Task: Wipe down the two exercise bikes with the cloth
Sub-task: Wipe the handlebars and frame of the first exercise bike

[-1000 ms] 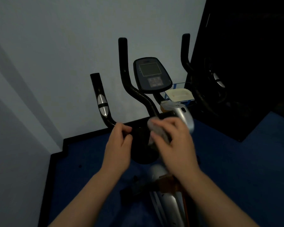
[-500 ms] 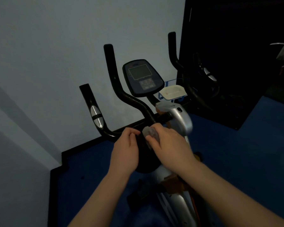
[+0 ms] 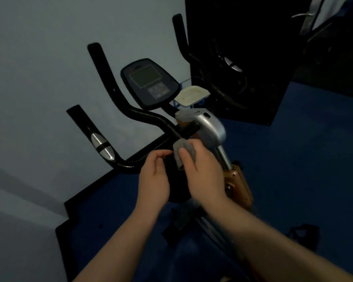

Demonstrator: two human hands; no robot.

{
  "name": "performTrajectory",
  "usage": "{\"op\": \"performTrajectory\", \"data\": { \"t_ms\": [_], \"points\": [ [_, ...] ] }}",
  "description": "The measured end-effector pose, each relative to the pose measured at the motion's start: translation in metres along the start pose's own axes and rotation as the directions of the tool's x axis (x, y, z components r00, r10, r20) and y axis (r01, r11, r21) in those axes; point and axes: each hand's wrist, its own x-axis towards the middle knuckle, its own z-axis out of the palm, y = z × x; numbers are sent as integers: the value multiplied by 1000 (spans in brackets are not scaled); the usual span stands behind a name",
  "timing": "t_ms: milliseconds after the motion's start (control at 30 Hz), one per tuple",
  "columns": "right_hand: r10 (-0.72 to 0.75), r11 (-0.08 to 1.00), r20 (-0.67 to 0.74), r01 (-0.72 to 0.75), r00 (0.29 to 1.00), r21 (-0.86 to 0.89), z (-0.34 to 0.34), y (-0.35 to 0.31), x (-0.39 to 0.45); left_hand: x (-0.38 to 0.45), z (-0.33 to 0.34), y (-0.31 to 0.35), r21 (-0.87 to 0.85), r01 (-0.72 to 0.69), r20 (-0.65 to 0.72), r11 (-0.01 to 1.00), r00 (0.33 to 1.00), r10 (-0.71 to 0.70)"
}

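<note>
An exercise bike stands in front of me, with black handlebars (image 3: 143,117), a dark console (image 3: 149,83) and a silver stem (image 3: 210,127). My right hand (image 3: 204,174) grips a small grey cloth (image 3: 182,152) and holds it against the black centre of the handlebar. My left hand (image 3: 155,178) grips the black bar just left of the cloth. A metal pulse sensor (image 3: 101,146) sits on the left handle. The right handlebar (image 3: 180,35) rises in front of a dark panel.
A pale wall (image 3: 49,58) lies close on the left, with black skirting along a blue floor (image 3: 304,169). A dark panel (image 3: 243,58) stands at the back right. A white tray on a blue rack (image 3: 192,95) sits behind the console. A pedal (image 3: 303,234) shows at lower right.
My view has swung so the bike sits further left and lower. Both hands have stayed on the handlebar's centre, the right hand shifting the cloth slightly along it.
</note>
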Motion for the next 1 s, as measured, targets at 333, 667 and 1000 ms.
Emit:
{"op": "performTrajectory", "data": {
  "t_ms": [333,667,1000],
  "points": [
    [425,715,-274,-134,863,687,41,-4,-41,-1,-1,-1,-113,19,48,993,999,-14],
    [448,793,-539,-39,713,608,45,-19,-27,-3,0,-1,-202,8,53,979,999,3],
    [452,783,-504,-56,736,619,58,-18,-36,1,1,-6,-274,16,101,962,995,12]
  ]
}}
